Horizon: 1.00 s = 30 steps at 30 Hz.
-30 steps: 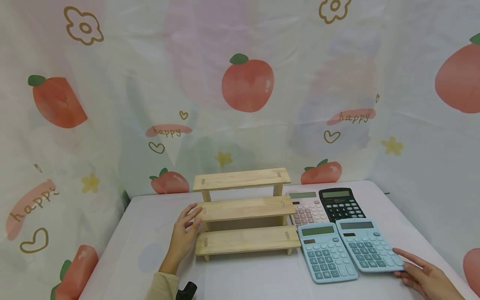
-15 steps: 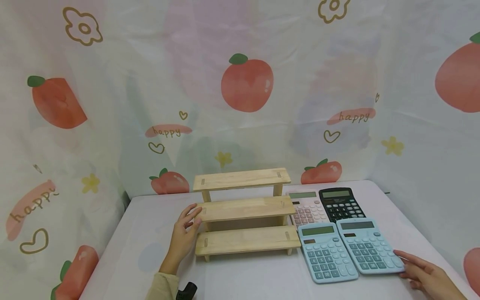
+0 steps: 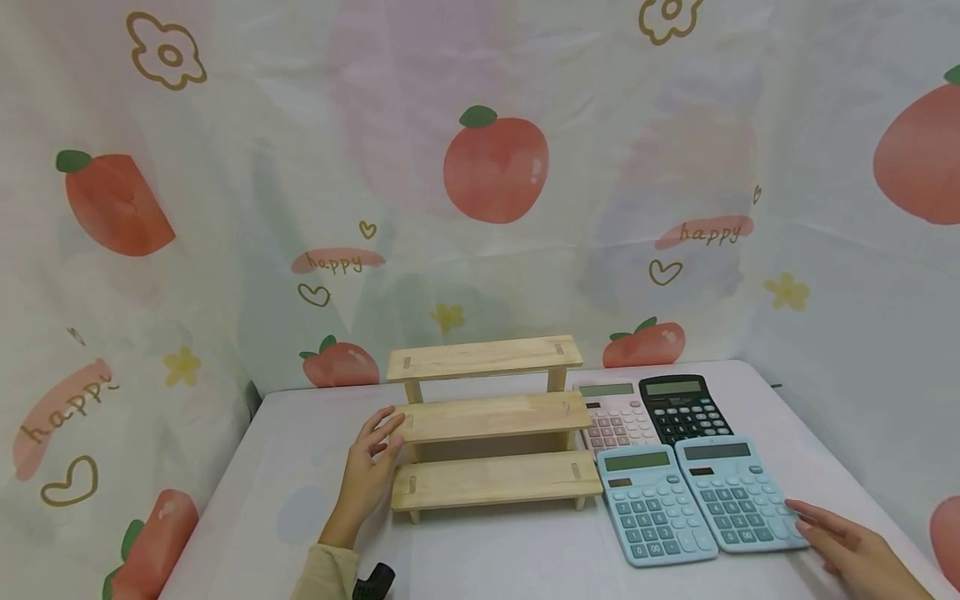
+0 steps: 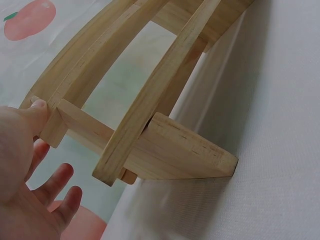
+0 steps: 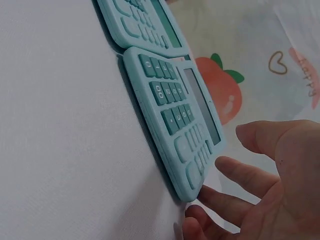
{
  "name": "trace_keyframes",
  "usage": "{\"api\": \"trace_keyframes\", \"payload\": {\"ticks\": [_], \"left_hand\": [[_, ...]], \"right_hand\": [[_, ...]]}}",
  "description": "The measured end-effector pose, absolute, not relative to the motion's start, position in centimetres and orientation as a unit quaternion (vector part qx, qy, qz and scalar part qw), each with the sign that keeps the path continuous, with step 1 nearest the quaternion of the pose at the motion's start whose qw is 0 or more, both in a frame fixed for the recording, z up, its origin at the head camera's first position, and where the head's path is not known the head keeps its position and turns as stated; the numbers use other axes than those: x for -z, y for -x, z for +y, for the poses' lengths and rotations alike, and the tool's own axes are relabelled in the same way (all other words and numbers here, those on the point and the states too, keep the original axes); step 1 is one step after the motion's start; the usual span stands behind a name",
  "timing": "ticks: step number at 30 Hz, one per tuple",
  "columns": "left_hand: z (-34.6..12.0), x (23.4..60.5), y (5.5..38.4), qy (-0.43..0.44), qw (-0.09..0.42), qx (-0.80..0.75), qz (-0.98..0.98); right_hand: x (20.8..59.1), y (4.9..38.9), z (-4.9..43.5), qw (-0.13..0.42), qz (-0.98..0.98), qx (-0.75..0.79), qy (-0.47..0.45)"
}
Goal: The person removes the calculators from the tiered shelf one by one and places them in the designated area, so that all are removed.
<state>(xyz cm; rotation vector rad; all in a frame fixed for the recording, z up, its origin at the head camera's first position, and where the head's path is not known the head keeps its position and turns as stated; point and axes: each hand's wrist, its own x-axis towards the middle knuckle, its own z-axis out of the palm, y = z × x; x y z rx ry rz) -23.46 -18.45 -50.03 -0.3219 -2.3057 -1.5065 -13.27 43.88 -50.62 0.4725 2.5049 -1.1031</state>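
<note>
A three-tier wooden display stand (image 3: 495, 417) stands on the table. My left hand (image 3: 363, 479) grips the left end of its middle tier; in the left wrist view, the thumb (image 4: 36, 114) lies against the wood, while the lower fingers hang free. To the right of the stand, two light-blue calculators lie side by side. My right hand (image 3: 862, 546) is at the lower right edge of the right blue calculator (image 3: 738, 500), with loosely bent fingers. In the right wrist view, thumb and index finger (image 5: 245, 175) are apart from it; a lower fingertip is close to its corner.
The left blue calculator (image 3: 656, 512) sits near the stand's lowest tier. Behind are a pink calculator (image 3: 615, 421), partly hidden, and a black calculator (image 3: 682, 408). A patterned curtain (image 3: 495, 275) hangs behind the white table (image 3: 480, 554). A black object (image 3: 373, 582) is by the left sleeve.
The right blue calculator's near edge has come down slightly and toward me. My right hand's fingers have loosened from its edge. The left hand and the stand have stayed put.
</note>
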Motion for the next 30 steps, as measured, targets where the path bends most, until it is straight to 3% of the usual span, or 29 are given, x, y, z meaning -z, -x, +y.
{"api": "trace_keyframes", "payload": {"ticks": [8, 21, 30], "left_hand": [[-18.4, 50.0, 23.3, 0.114, 0.187, 0.533, -0.818], [-18.4, 49.9, 23.7, 0.116, 0.192, 0.535, -0.815], [-18.4, 49.9, 23.5, 0.115, 0.189, 0.531, -0.818]], "right_hand": [[50.0, 13.4, 43.6, 0.173, 0.895, 0.376, -0.164], [48.7, 13.9, 41.3, 0.056, 0.909, 0.382, -0.155], [48.2, 14.4, 39.8, 0.038, 0.906, 0.398, -0.14]]}}
